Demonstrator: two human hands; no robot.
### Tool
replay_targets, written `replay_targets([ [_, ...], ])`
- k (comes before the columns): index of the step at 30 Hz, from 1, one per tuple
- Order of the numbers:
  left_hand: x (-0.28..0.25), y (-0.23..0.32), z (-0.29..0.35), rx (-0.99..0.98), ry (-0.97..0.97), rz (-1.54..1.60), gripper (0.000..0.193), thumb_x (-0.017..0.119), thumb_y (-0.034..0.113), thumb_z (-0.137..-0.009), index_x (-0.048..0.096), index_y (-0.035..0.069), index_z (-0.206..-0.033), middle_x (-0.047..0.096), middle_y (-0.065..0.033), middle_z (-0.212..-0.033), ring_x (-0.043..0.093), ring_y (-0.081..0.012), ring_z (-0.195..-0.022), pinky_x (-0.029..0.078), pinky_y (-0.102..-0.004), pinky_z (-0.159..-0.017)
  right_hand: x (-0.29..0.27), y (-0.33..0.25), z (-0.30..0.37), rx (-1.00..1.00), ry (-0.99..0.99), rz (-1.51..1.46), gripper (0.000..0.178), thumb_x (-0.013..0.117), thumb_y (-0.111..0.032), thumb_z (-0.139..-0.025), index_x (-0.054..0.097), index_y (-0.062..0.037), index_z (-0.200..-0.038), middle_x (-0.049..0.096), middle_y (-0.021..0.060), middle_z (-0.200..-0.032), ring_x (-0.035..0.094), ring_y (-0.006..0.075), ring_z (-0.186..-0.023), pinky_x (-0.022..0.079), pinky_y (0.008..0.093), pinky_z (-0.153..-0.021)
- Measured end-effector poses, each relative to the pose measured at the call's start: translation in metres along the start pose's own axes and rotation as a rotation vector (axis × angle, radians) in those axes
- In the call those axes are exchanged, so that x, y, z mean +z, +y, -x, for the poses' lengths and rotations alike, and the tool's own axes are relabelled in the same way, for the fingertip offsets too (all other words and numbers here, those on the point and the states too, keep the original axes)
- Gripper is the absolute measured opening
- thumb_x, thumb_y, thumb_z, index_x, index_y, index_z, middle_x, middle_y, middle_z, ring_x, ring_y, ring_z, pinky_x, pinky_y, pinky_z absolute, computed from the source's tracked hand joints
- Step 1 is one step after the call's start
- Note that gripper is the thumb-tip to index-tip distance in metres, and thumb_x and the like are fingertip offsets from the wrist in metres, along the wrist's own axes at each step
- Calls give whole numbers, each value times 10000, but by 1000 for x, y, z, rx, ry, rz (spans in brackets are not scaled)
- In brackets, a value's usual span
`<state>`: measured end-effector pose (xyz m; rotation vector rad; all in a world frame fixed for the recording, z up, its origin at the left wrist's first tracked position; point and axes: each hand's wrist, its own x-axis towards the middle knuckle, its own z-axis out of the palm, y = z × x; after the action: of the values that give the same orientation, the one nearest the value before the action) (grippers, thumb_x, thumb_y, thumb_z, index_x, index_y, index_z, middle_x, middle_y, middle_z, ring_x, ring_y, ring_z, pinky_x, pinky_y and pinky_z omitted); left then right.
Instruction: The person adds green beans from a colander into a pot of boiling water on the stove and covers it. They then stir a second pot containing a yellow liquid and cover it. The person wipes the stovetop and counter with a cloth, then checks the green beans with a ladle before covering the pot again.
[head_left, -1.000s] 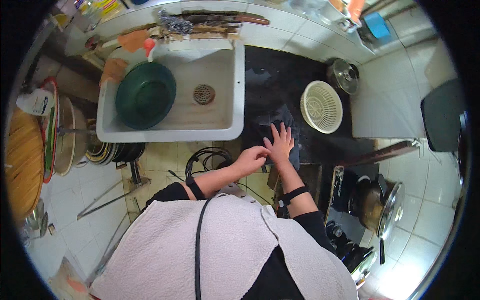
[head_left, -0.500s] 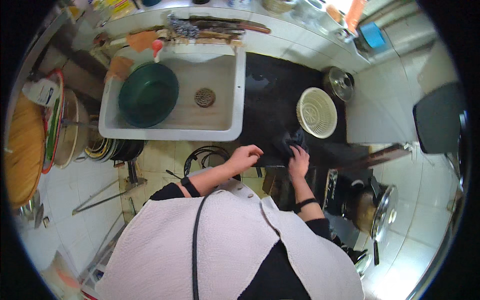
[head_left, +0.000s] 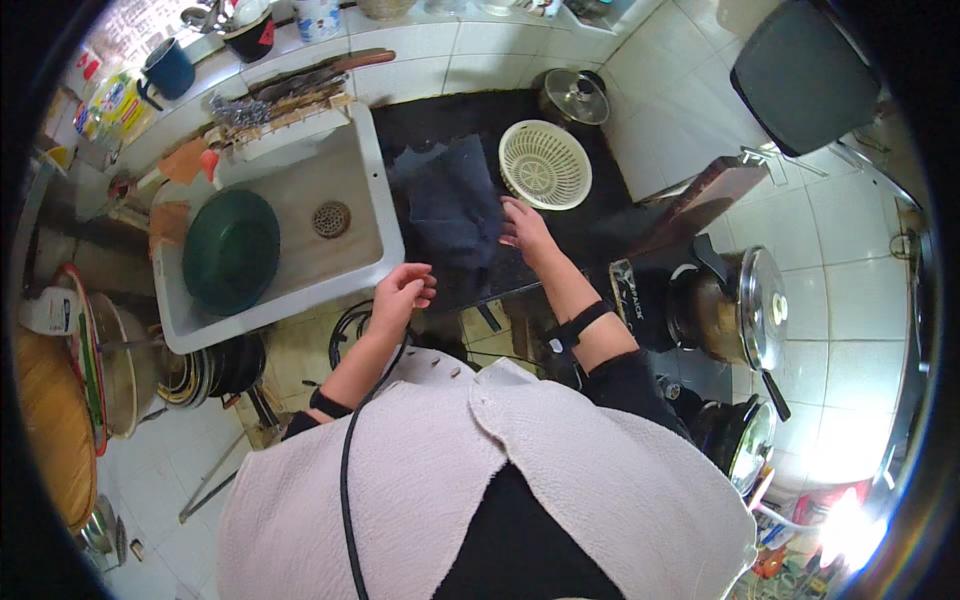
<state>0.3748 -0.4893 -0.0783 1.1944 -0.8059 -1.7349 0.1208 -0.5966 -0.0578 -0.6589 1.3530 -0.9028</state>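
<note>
flanking dark cloth: hands | yellow-labelled container | white-lettered black panel

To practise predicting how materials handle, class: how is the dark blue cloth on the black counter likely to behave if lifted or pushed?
The dark blue cloth would probably droop when lifted, since it lies flat and creased on the black counter. Pushed at one edge, it would likely bunch up, as it looks thin. It seems unlikely to roll, being spread out.
</note>
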Motion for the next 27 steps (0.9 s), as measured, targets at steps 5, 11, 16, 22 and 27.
replay_targets([
  [5,-5,-10,18,-26,32,-5,247,501,32,-895,597,14,-1122,664,-103,-971,651,-156,-794,535,-271,-678,-64,18,-34,133,382,-331,448,476,-444,-953,476,-79,-1214,665,143,-1006,673,211,-747,475,285,-510],
  [11,-1,-19,34,32,115,-41,195,538,77,-870,631,44,-1038,669,-67,-899,626,-124,-729,510,-269,-623,-99,26,-89,-41,269,-540,287,553,-170,-929,535,-15,-1170,631,118,-1048,627,240,-857,522,329,-680],
  [16,1,-31,47,53,137,-28,236,497,64,-873,614,44,-1078,645,-47,-918,618,-114,-782,503,-251,-650,-112,27,-69,67,265,-241,206,489,-163,-906,535,-26,-1053,642,99,-851,638,169,-674,473,290,-475],
  [22,7,-44,71,-21,220,-16,238,495,67,-880,610,66,-1088,636,-18,-932,605,-98,-780,496,-244,-665,-93,44,-37,-277,213,-158,330,583,-220,-904,504,-75,-1190,670,45,-888,638,134,-646,426,234,-547],
  [27,11,-23,85,189,239,-131,288,547,61,-871,586,50,-1156,620,-13,-937,583,-89,-811,489,-247,-692,-79,43,-1,-215,69,9,278,562,-190,-904,534,-53,-1144,646,44,-859,603,119,-631,432,237,-514],
])
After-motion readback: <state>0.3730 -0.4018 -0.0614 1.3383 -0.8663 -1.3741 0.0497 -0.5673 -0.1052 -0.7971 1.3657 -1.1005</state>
